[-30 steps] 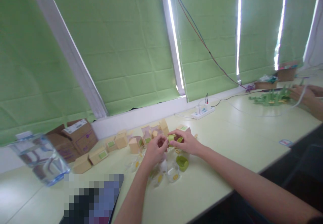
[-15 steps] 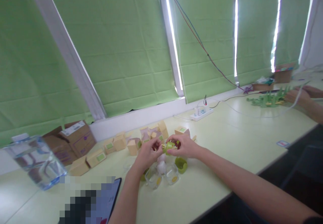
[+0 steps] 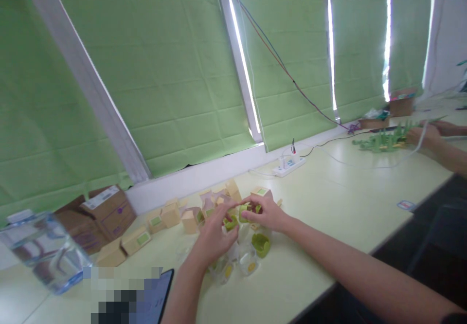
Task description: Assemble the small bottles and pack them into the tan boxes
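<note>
Both my hands are over the table, close together. My left hand (image 3: 218, 231) curls its fingers round a small olive-green plastic piece (image 3: 229, 223). My right hand (image 3: 268, 213) pinches a second green plastic cup-like piece (image 3: 245, 213) right beside it. Just below my right hand a larger green cup (image 3: 260, 244) rests on the table. Two clear plastic containers with yellow stickers stand under my hands: one clear container (image 3: 249, 261) in plain view, the other clear container (image 3: 223, 271) partly behind my left wrist. A whitish item between them is mostly hidden.
Several small tan cardboard boxes (image 3: 171, 214) stand behind my hands. At left are a brown carton (image 3: 105, 217), a big water bottle (image 3: 47, 251) and a tablet-like screen (image 3: 160, 295). A power strip (image 3: 290, 166) lies behind. Another person's hands (image 3: 425, 134) hold green plastic parts (image 3: 383, 141).
My left hand has opened wider and turned over a green piece, drawing slightly down from the right hand. The right hand keeps its green piece. The view has shifted slightly.
</note>
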{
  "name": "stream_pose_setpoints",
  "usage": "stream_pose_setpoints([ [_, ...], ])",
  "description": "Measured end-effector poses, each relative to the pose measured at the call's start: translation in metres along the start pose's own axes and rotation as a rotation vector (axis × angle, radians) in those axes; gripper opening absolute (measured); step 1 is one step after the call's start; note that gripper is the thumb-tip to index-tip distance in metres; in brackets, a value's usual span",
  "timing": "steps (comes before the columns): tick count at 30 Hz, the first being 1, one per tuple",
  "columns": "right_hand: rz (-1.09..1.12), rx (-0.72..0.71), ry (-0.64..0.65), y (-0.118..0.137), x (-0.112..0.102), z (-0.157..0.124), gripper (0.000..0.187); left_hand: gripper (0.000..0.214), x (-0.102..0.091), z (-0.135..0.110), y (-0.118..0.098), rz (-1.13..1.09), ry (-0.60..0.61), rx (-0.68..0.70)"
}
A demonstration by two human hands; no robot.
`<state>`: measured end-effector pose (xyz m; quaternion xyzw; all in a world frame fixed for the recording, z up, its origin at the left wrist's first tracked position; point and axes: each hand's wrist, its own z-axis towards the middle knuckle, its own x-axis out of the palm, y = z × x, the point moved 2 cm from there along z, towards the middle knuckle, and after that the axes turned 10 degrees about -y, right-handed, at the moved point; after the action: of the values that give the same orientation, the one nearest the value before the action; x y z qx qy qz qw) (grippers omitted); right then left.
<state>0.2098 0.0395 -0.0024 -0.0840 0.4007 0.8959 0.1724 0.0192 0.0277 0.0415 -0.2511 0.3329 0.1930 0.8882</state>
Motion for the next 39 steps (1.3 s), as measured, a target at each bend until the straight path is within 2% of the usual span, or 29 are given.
stream_pose_setpoints([
  [3, 0.012, -0.001, 0.046, 0.004, 0.007, -0.003, 0.054, 0.050, 0.005, -0.007, 0.001, -0.013, 0.050, 0.021],
  [5, 0.025, -0.002, 0.075, 0.006, 0.010, -0.004, 0.056, 0.043, 0.004, -0.009, 0.007, 0.012, 0.013, 0.011],
  [8, 0.015, -0.017, 0.065, 0.006, 0.007, -0.004, 0.039, 0.041, -0.002, -0.012, 0.024, 0.079, -0.111, -0.068],
  [11, -0.135, -0.078, 0.005, 0.001, 0.003, -0.002, 0.029, 0.041, -0.009, -0.015, 0.040, 0.131, -0.216, -0.141],
  [13, -0.254, -0.146, 0.017, 0.000, 0.003, -0.002, 0.023, 0.044, -0.010, -0.018, 0.046, 0.159, -0.251, -0.140],
  [16, -0.330, -0.300, 0.155, 0.005, 0.013, -0.004, 0.020, 0.049, -0.009, -0.019, 0.048, 0.180, -0.270, -0.130],
  [19, -0.309, -0.444, 0.327, 0.013, 0.024, -0.006, 0.030, 0.050, -0.005, -0.019, 0.047, 0.176, -0.242, -0.131],
  [21, -0.303, -0.461, 0.399, 0.015, 0.028, -0.006, 0.030, 0.049, -0.003, -0.019, 0.046, 0.171, -0.218, -0.134],
  [23, -0.312, -0.417, 0.419, 0.013, 0.029, -0.005, 0.025, 0.048, -0.002, -0.018, 0.046, 0.166, -0.206, -0.140],
  [28, -0.279, -0.259, 0.370, 0.006, 0.023, -0.007, 0.032, 0.046, -0.002, -0.016, 0.044, 0.143, -0.204, -0.125],
  [32, -0.252, -0.271, 0.334, 0.009, 0.018, -0.009, 0.040, 0.046, -0.003, -0.016, 0.045, 0.141, -0.194, -0.109],
  [35, -0.186, -0.287, 0.228, 0.011, 0.011, -0.007, 0.043, 0.047, -0.003, -0.015, 0.045, 0.148, -0.212, -0.090],
  [39, 0.000, -0.165, 0.016, 0.006, 0.000, -0.002, 0.034, 0.046, -0.002, -0.014, 0.044, 0.141, -0.225, -0.061],
])
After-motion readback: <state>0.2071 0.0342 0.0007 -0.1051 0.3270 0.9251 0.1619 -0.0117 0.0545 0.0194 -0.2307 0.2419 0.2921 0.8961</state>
